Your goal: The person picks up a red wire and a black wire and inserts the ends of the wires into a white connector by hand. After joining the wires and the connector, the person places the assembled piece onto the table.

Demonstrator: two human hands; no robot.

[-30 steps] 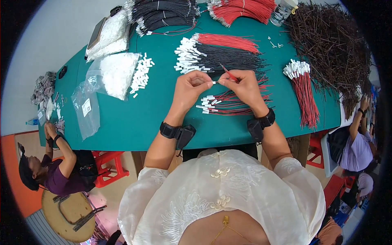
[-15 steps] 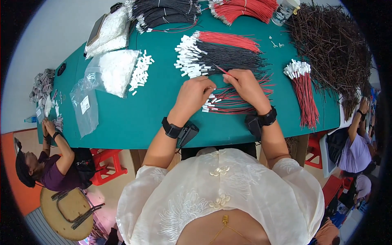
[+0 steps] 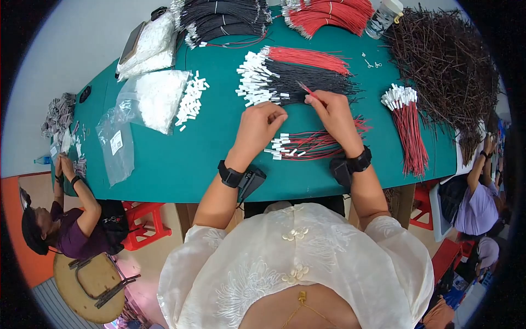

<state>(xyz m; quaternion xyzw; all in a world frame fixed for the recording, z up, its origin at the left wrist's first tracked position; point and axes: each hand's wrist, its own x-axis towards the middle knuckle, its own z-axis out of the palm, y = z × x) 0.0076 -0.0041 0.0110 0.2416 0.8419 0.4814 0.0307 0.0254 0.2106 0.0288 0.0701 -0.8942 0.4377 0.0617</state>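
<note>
— Head view: what is changing at the hands?
— The right hand [image 3: 334,112] is now pinching one thin red wire [image 3: 304,89] in a narrow grip, its free end sticking up and away beyond the fingertips. A second ago both hands were meeting over a wire nearer the body; now they are reaching further out.
— And the left hand [image 3: 262,125]?
— Its grip is curling closed just left of the right grip; whether it is holding anything, I cannot tell. Judging by that, one wire is being singled out.
— What is lying around the grip?
— Just beyond it, a fanned bundle of black and red wires [image 3: 307,74] with small white blocky plastic connectors. Below the grip, a flatter bunch of red wires [image 3: 312,145] is lying on the smooth green worktop [image 3: 181,159]. Far left, loose white connectors [image 3: 192,98] are spilling beside a crinkled clear bag [image 3: 156,98].
</note>
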